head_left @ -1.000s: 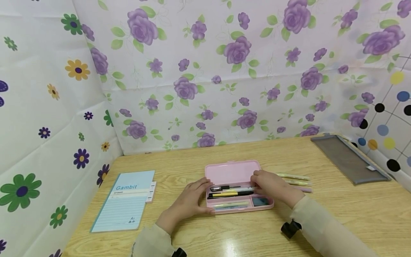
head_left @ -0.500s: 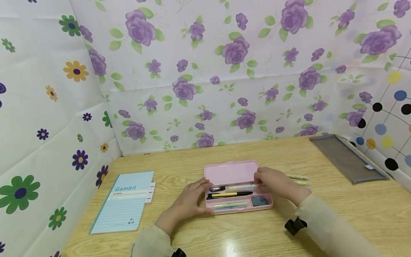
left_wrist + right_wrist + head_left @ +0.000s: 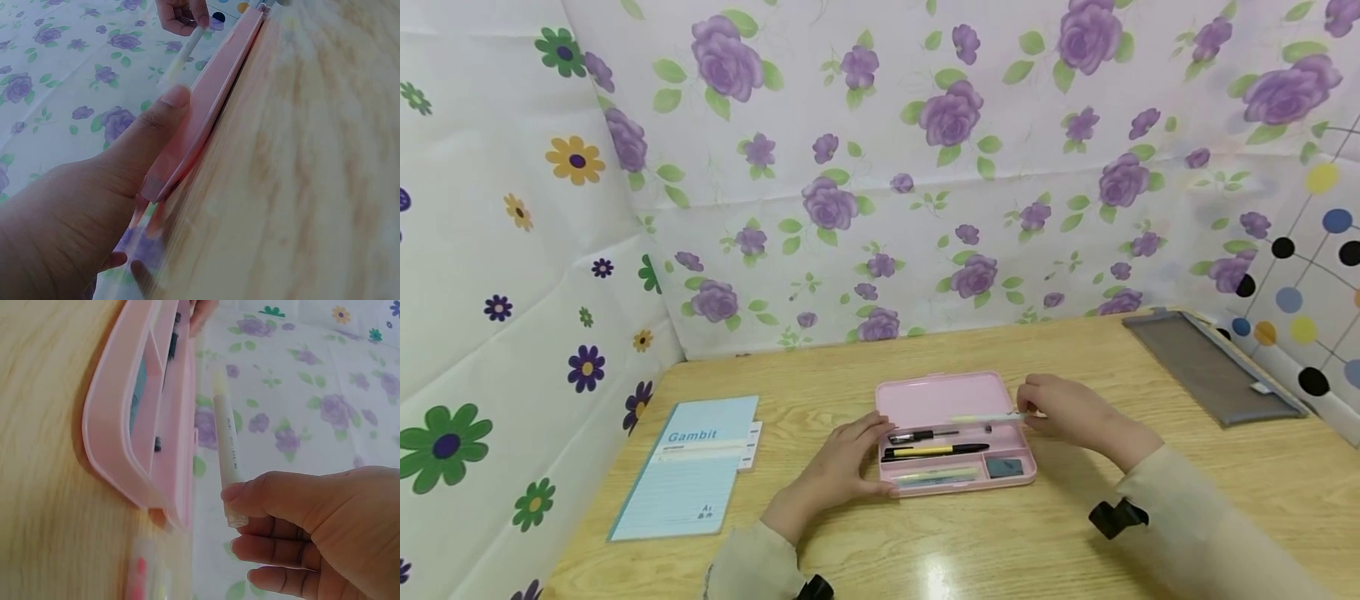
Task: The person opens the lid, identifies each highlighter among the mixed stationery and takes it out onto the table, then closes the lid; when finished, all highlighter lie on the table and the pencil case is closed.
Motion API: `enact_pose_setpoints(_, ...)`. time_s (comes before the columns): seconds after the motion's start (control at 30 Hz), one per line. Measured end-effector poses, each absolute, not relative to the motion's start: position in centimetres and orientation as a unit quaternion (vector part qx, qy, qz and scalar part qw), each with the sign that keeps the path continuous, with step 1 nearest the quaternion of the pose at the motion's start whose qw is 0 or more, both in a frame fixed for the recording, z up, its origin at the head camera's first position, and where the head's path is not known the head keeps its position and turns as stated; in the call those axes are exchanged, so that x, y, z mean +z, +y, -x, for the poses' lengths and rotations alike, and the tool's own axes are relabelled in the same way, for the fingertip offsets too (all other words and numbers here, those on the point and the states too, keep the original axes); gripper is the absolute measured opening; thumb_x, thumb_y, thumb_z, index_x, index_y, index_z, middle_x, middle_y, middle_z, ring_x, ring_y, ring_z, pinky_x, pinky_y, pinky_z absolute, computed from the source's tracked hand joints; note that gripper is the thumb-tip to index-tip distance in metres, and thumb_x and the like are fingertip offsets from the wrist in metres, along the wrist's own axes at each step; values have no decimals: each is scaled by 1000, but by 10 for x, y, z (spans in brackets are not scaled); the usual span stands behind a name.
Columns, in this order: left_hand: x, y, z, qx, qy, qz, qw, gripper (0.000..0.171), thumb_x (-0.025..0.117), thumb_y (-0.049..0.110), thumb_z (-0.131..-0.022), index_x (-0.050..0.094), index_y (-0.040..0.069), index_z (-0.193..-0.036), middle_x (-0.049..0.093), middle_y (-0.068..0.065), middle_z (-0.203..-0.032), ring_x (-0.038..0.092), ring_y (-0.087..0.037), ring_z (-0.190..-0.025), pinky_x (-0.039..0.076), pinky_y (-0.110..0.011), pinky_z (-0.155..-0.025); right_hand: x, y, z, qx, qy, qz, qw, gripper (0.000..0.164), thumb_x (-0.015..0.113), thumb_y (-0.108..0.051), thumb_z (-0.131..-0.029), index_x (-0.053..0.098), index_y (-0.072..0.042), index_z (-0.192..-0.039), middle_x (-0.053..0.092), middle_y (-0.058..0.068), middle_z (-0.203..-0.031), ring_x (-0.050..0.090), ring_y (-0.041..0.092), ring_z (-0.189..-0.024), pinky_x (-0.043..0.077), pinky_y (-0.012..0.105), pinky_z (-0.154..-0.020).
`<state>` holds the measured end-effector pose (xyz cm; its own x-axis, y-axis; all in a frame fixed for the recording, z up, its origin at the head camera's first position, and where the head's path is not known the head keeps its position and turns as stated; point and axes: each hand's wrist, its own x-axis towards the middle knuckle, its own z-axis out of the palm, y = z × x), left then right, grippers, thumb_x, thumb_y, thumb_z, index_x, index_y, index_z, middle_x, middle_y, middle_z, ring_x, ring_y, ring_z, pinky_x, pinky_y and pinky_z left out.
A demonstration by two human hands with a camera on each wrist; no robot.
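Note:
A pink pencil case (image 3: 936,398) lies open on the table. My left hand (image 3: 841,460) grips its left end, the thumb along the front side in the left wrist view. To the right of the case, my right hand (image 3: 1078,417) pinches a white highlighter (image 3: 226,440) with a pale yellow tip by one end. The highlighter points left over the case, across the fold of the lid in the head view. Inside lie a black pen (image 3: 917,435), a yellow and black pen (image 3: 936,451), pale slim pens (image 3: 936,477) and a blue-grey eraser (image 3: 1004,467).
A light blue notebook (image 3: 696,471) lies at the left, with a white tabbed piece (image 3: 750,446) under its edge. A grey mesh pouch (image 3: 1217,367) is at the back right. Pink-marked highlighters (image 3: 139,572) lie beside the case, hidden by my right hand in the head view.
My right hand has lifted the highlighter out of the back of the case and drawn it to the right. My left hand stays on the case.

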<state>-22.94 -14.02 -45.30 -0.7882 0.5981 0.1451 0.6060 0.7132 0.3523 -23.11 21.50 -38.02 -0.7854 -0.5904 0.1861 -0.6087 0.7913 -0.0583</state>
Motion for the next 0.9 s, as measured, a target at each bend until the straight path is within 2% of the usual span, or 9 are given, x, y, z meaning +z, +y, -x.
enact_pose_setpoints(0.43,-451,-141,230,-202,-923,327,12,91,74,59,-72,41,17,-146,38,-6,-153,35,-26,-143,30,-53,-115,-374,241,226,69,-950,-292,82,14,73,-10,-83,61,-17,-81,55,-6,-79,43,2,-64,41,21,-55)
enact_pose_setpoints(0.7,-451,-141,230,-199,-924,328,13,91,74,59,-72,41,17,-146,38,-6,-153,35,-26,-143,31,-53,-114,-376,257,221,64,-955,-278,78,12,73,-9,-82,64,-16,-82,55,-7,-78,50,4,-67,46,23,-57)
enact_pose_setpoints(0.9,-452,-140,230,-200,-923,328,8,90,74,59,-72,41,17,-146,37,-6,-154,34,-26,-143,30,-53,-115,-382,272,215,74,-959,-263,72,17,72,-7,-83,60,-19,-81,53,-9,-79,45,2,-68,43,23,-58)
